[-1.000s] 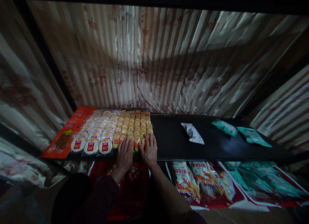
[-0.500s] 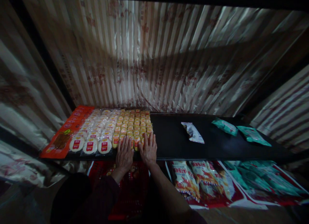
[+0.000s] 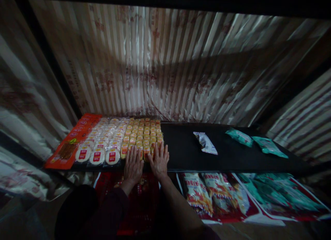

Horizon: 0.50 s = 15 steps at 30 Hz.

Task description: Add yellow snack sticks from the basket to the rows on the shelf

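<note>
Rows of small yellow-wrapped snacks (image 3: 142,133) lie side by side on a black shelf (image 3: 181,157). My left hand (image 3: 133,166) rests flat on the front of these rows, fingers stretched out. Beside it, my right hand (image 3: 159,160) lies over the front right corner of the rows, its fingers spread. Neither hand grips anything; the palms cover some front packets. To the left are rows of round white crackers in clear wrappers (image 3: 98,153), with red labels. An orange packet (image 3: 69,147) lies at the shelf's left end.
A white-and-blue packet (image 3: 205,143) and two green packets (image 3: 269,147) lie farther right on the shelf. Below stand red boxes, one with printed snack bags (image 3: 196,191), another with green packets (image 3: 284,191). Striped curtain (image 3: 160,60) hangs behind; dark posts frame the sides.
The view has tilted up slightly. Both hands keep nearly the same place on the yellow-wrapped snacks, and the packets have not visibly moved.
</note>
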Tool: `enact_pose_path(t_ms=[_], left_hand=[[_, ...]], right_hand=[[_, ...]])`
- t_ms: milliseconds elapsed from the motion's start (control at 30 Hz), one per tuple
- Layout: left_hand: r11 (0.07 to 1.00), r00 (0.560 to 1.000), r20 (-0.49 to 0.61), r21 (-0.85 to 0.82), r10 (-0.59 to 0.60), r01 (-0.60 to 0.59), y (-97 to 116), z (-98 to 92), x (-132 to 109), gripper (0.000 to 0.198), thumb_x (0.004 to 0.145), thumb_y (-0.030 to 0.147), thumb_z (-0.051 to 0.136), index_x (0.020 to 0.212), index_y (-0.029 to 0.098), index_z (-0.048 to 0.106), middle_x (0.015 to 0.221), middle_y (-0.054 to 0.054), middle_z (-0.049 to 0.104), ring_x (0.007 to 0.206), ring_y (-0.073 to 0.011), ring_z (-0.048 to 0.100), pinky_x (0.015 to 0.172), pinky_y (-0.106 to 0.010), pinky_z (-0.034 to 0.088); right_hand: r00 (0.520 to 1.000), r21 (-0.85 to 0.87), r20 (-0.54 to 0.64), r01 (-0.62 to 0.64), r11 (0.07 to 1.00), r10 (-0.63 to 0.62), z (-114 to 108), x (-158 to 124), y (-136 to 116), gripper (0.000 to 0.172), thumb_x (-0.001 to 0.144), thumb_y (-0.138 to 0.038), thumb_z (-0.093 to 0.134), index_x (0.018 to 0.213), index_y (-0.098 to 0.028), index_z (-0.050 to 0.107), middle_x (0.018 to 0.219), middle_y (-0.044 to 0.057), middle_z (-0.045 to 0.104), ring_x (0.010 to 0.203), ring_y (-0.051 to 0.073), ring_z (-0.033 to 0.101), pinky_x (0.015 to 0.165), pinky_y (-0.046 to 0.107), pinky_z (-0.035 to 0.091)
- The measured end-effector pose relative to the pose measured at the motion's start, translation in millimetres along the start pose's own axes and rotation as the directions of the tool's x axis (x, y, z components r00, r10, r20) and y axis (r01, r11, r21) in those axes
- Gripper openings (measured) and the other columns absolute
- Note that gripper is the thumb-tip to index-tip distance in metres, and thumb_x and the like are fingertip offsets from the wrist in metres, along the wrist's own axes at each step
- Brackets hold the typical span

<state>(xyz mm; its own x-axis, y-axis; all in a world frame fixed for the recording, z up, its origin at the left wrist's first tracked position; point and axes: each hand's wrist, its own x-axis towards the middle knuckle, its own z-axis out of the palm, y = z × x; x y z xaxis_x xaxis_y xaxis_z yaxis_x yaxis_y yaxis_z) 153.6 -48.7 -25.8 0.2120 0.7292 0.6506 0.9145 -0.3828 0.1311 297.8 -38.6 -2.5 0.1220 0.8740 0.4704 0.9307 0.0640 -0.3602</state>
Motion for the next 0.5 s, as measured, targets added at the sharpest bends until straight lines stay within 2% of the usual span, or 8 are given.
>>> enact_pose_path(t_ms=[167,300,400,500], left_hand=[[1.0,1.0,-0.026,-0.023,0.005,-0.005,-1.1,-1.6,1.5,0.063,0.089,0.031,0.041,0.144,0.011,0.019,0.151,-0.016,0.022,0.14,-0.026,0.016,0.113,-0.05,0.022],[0.995,0.998,-0.066,-0.104,-0.015,0.008,0.2,-13.2,-3.8,0.061,0.088,0.028,0.042,0.143,0.01,0.021,0.15,-0.017,0.024,0.141,-0.0277,0.013,0.111,-0.052,0.022],[0.982,0.998,-0.066,-0.187,-0.022,0.009,4.4,-26.8,-29.2,0.056,0.088,0.02,0.038,0.142,0.013,0.024,0.149,-0.016,0.028,0.141,-0.0255,0.016,0.11,-0.048,0.028],[0.977,0.999,0.009,-0.21,-0.044,0.045,6.7,-34.2,-76.0,0.051,0.087,0.012,0.035,0.138,0.014,0.033,0.144,-0.013,0.038,0.138,-0.0218,0.025,0.107,-0.043,0.034]], right_hand=[[0.996,0.067,-0.093,0.01,0.998,-0.004,-4.5,-6.5,1.8,0.059,0.09,-0.045,0.034,0.143,-0.022,0.025,0.152,0.013,0.021,0.141,0.031,0.009,0.105,0.058,0.024],[0.978,0.193,-0.204,0.087,0.977,-0.047,-9.9,-37.6,0.5,0.058,0.091,-0.038,0.034,0.144,-0.019,0.019,0.149,0.015,0.026,0.139,0.028,0.017,0.105,0.054,0.027],[0.976,0.272,-0.196,0.142,0.952,-0.09,-9.0,-78.8,-5.4,0.055,0.091,-0.033,0.036,0.142,-0.018,0.022,0.148,0.016,0.029,0.138,0.027,0.022,0.103,0.051,0.032],[0.986,0.315,-0.123,0.147,0.938,-0.114,2.7,-120.3,-13.2,0.05,0.091,-0.03,0.037,0.139,-0.019,0.03,0.144,0.015,0.035,0.135,0.026,0.029,0.101,0.05,0.036]])
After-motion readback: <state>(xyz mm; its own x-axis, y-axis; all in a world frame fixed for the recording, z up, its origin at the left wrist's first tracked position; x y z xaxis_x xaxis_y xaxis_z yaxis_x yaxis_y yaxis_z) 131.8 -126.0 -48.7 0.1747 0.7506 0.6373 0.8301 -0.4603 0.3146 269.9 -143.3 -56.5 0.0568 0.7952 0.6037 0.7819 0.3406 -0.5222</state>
